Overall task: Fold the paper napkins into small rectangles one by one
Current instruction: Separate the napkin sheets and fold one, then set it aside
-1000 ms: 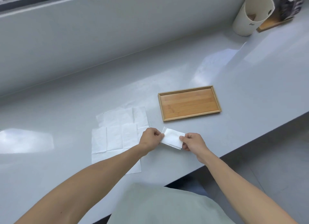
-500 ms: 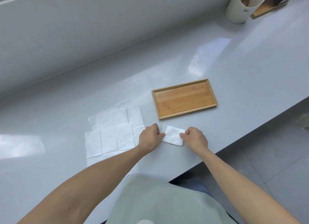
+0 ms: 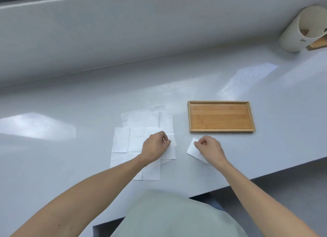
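A small folded napkin (image 3: 191, 148) lies on the grey counter, just in front of the wooden tray (image 3: 221, 130). My right hand (image 3: 209, 149) is closed on its right part, pinching it between thumb and fingers. Several unfolded white napkins (image 3: 131, 139) lie spread and overlapping to the left. My left hand (image 3: 155, 146) rests on the right edge of that pile with its fingers curled shut. Whether it pinches a sheet is hidden by the fingers. The two hands are apart.
The wooden tray holds nothing. A white cylindrical container (image 3: 300, 29) lies tilted at the far right, with a wooden board (image 3: 318, 43) behind it. The counter's front edge (image 3: 265, 177) runs close to my right forearm. A wall rises behind the counter.
My left hand let go of the folded napkin and moved left onto the pile of unfolded napkins. My right hand kept hold of the folded napkin. The camera shifted.
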